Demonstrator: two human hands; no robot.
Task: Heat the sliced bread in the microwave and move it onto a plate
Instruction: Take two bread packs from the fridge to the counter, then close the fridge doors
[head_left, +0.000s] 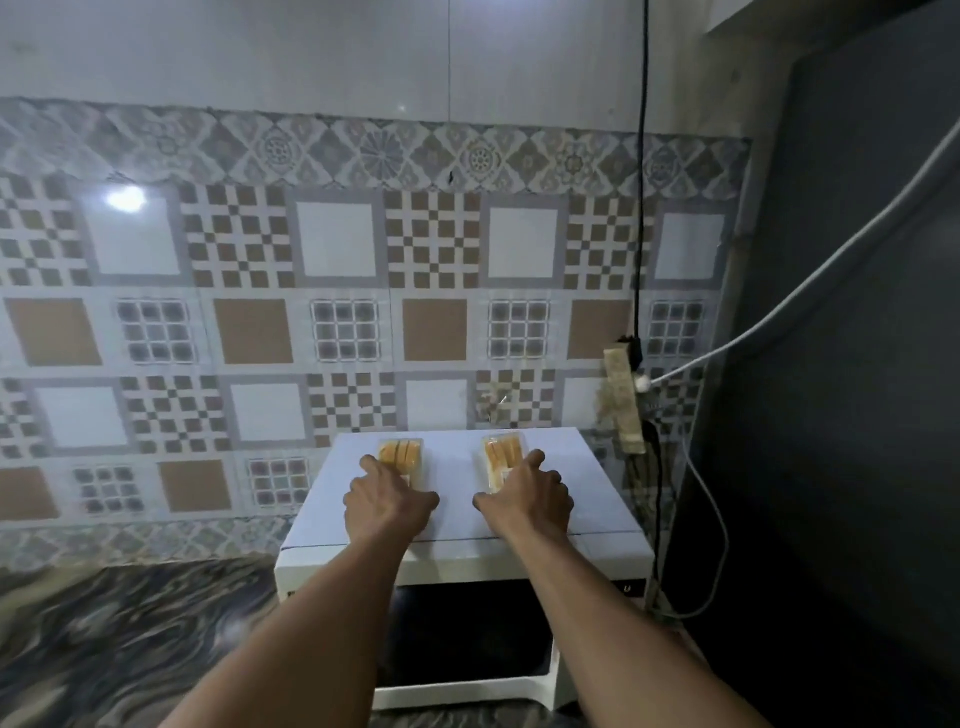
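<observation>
My left hand (387, 501) and my right hand (530, 499) both lie stretched out on the flat, matte white top of the microwave (457, 564), a boxy white case whose dark glass door shows below my forearms in the lower middle of the frame. Neither hand has closed on anything: the fingers are loosely spread and reach forward, palms down.

The sliced bread sits in two small clear plastic packs toward the back of that top. The left pack (401, 453) shows pale orange-yellow slices standing side by side; the tips of my left fingers reach its near edge, and I cannot tell whether they touch it. The right pack (501, 460) is longer and lies at a slight angle, with soft cream and yellow slices; my right fingers lie against its right side and near end.

Behind is a glossy tiled wall (337, 312) in brown, grey and white squares. At the lower left is a swirled grey stone counter (130, 639).
</observation>
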